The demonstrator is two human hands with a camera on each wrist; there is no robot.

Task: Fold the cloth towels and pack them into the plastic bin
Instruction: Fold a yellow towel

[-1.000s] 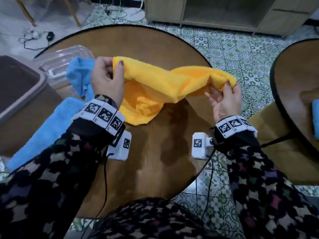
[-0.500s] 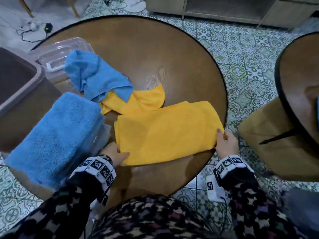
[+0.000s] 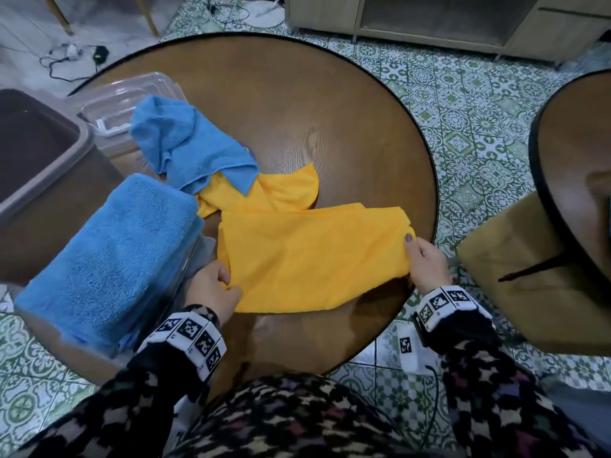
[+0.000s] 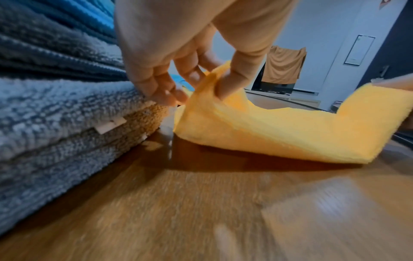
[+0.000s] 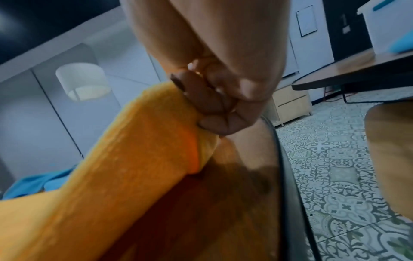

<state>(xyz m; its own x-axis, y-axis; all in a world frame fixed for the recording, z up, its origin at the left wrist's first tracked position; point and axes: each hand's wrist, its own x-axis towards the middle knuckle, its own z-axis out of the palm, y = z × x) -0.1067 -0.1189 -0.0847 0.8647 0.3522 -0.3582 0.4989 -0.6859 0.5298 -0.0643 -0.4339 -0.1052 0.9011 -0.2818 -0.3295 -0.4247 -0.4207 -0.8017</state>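
- Both hands pinch the yellow towel [image 3: 310, 256]: left hand [image 3: 215, 285] its near-left corner, right hand [image 3: 426, 259] its right edge.
- Between the grips, it sags onto the bench [image 3: 297, 104].
- Keep it taut and match corners before creasing.
- Beside the left grip sits the blue towel stack [image 3: 109, 252].

The yellow towel [image 3: 314, 256] is soft, matt, fuzzy cloth lying on the round table [image 3: 330, 127], whose wood-grain top is smooth with a slight sheen. Left of the table's centre, the folded blue towel [image 3: 105, 256] shows coarse looped terry, and the clear lid [image 3: 132, 94] behind it is glossy plastic.
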